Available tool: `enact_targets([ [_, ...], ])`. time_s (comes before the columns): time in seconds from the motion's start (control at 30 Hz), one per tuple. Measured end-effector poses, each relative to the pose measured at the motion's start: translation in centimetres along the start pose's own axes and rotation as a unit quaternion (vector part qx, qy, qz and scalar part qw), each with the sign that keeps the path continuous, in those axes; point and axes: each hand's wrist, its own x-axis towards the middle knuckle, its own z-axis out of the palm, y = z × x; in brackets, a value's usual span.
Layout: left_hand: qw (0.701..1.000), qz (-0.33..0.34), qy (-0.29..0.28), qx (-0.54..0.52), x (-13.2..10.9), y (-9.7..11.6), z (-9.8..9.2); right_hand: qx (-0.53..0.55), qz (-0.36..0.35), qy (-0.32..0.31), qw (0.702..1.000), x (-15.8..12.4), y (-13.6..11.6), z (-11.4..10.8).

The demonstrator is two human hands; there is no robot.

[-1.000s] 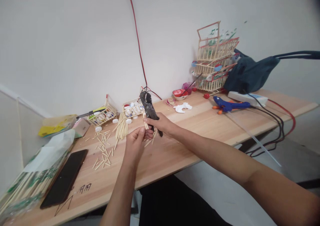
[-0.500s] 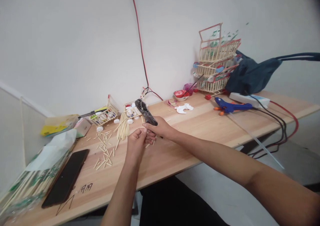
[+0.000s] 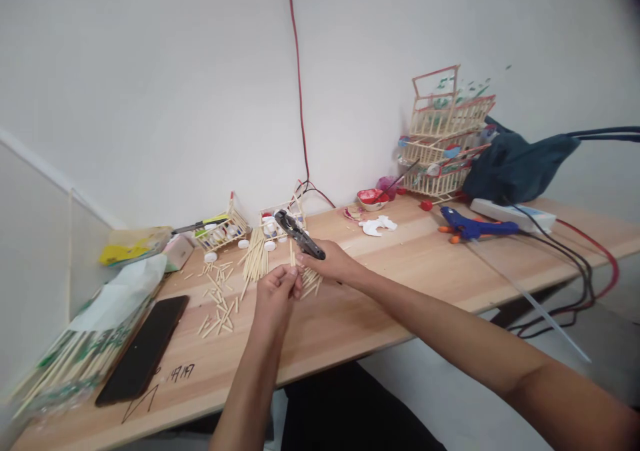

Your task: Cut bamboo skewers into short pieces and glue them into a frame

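My right hand (image 3: 327, 259) is closed around dark grey pliers (image 3: 300, 235), which tilt up and to the left above the table. Close beside it, my left hand (image 3: 281, 283) is closed in a pinch on a thin wooden stick (image 3: 293, 255) that points up from the fingertips. Part of the stick is hidden by the fingers. Under and behind the hands lies a group of cut sticks (image 3: 312, 282). Longer sticks (image 3: 255, 254) form a bundle left of the pliers, and short pieces (image 3: 220, 308) are scattered farther left.
Two small stick carts (image 3: 223, 232) with white wheels stand at the back. Stacked stick baskets (image 3: 440, 151) rise at the right, near a blue glue gun (image 3: 475, 226), a power strip (image 3: 515, 212) and cables. A phone (image 3: 143, 351) and packaged sticks (image 3: 100, 344) lie at the left; a red paint bowl (image 3: 373, 199) sits behind.
The camera view has shifted, so the scene sits farther right and slightly lower. More of the stick at my left fingertips shows now, and the cut sticks beneath my right hand are more visible.
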Motion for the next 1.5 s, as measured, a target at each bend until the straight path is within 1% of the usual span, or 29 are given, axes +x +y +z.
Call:
enact_targets([
  [0.1, 0.999, -0.009, 0.015, -0.032, -1.4, 1.5, -1.9, -0.032, 0.015, -0.043, 0.998, -0.3, -0.8, -1.1],
  [0.13, 0.999, -0.012, 0.016, -0.038, -2.0, 2.1, -2.7, -0.049, 0.016, -0.069, 0.996, -0.4, -1.3, -1.6],
  [0.23, 0.998, -0.02, 0.015, -0.053, -3.8, 3.8, -4.5, -0.096, 0.027, -0.174, 0.98, -1.0, -3.1, -2.6],
  [0.3, 0.998, -0.028, 0.011, -0.063, -4.8, 4.7, -5.2, -0.123, 0.034, -0.236, 0.963, -1.4, -4.3, -2.8],
  [0.43, 0.994, -0.062, -0.017, -0.092, -6.4, 5.1, -5.8, -0.141, 0.062, -0.322, 0.934, -1.8, -6.2, -2.4],
  [0.57, 0.989, -0.082, -0.042, -0.116, -7.0, 4.6, -6.5, -0.151, 0.072, -0.373, 0.913, -1.5, -7.3, -1.4],
  [0.7, 0.986, -0.097, -0.049, -0.125, -7.2, 4.1, -7.4, -0.135, 0.077, -0.391, 0.907, -1.1, -8.0, -0.2],
  [0.83, 0.985, -0.107, -0.053, -0.126, -7.3, 4.0, -8.1, -0.135, 0.083, -0.387, 0.908, -0.9, -8.2, 0.8],
  [0.97, 0.984, -0.117, -0.053, -0.12, -7.4, 4.1, -8.6, -0.151, 0.088, -0.383, 0.907, -0.8, -8.0, 1.4],
  [1.27, 0.984, -0.139, -0.051, -0.1, -7.5, 4.1, -9.2, -0.213, 0.032, -0.356, 0.909, -1.1, -8.3, 1.9],
  [1.4, 0.984, -0.146, -0.038, -0.094, -7.7, 4.3, -9.2, -0.239, 0.016, -0.341, 0.909, -1.3, -8.4, 2.3],
  [1.5, 0.985, -0.145, -0.026, -0.092, -7.9, 4.1, -9.6, -0.262, 0.011, -0.336, 0.904, -1.2, -8.4, 3.0],
])
